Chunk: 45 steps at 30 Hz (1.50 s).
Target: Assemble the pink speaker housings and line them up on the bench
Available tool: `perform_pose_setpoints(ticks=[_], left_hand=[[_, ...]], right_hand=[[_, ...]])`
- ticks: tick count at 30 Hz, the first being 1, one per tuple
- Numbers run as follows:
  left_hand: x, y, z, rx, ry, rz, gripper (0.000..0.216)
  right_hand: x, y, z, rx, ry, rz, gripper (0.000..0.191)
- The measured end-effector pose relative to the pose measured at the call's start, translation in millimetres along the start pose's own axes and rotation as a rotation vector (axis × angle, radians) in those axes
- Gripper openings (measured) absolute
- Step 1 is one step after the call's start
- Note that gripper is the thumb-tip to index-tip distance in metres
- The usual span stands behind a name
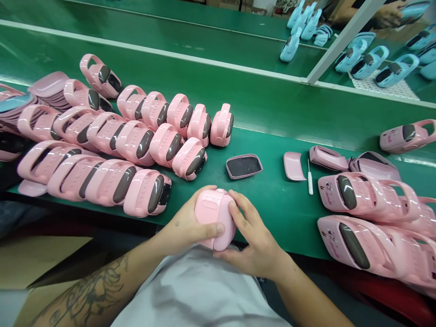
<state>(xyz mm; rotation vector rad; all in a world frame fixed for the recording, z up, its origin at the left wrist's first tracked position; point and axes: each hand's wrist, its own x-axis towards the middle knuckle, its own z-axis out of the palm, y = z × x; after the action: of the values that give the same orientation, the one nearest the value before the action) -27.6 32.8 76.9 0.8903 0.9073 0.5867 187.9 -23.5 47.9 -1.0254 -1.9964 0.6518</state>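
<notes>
Both of my hands grip one pink plastic housing (214, 213) at the near edge of the green table (272, 200). My left hand (185, 225) wraps its left side, thumb across the front. My right hand (254, 238) holds its right side, fingers pressed on the top. Just beyond lies a dark-faced pink panel (244, 165). A loose pink cover piece (294, 165) and a small white-handled tool (309, 177) lie to the right of it.
Several pink housings with dark windows (112, 145) fill the left of the table. More pink housings (371, 213) are stacked at the right. Blue housings (371, 61) sit on the far side, past a white rail (340, 41). A stack of pink panels (51, 86) is far left.
</notes>
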Motion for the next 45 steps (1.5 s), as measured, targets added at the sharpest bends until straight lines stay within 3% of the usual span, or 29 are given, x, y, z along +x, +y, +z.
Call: perform_pose_setpoints(ticks=[9,17,21,33,37,40,45], left_hand=[[-2,-4,10,-0.04,0.044,-0.004,0.083],[18,-1,-3,0.032,0.023,0.024,0.068],[18,3,0,0.017,0.029,0.006,0.068],[14,4,12,0.032,0.116,0.022,0.068],[9,7,6,0.151,0.073,-0.004,0.088],[4,10,3,0.219,0.127,-0.038,0.101],[-3,6,3,0.297,0.192,-0.019,0.086]], right_hand=[[-1,-7,1,0.027,-0.057,0.02,0.115],[5,7,1,0.046,-0.085,0.13,0.128],[8,7,-6,0.038,-0.112,0.171,0.119],[9,2,-6,0.004,-0.133,0.143,0.117],[6,2,-7,-0.054,-0.172,0.082,0.121],[1,0,2,-0.06,-0.11,0.054,0.131],[-3,-2,18,-0.12,-0.018,-0.043,0.124]])
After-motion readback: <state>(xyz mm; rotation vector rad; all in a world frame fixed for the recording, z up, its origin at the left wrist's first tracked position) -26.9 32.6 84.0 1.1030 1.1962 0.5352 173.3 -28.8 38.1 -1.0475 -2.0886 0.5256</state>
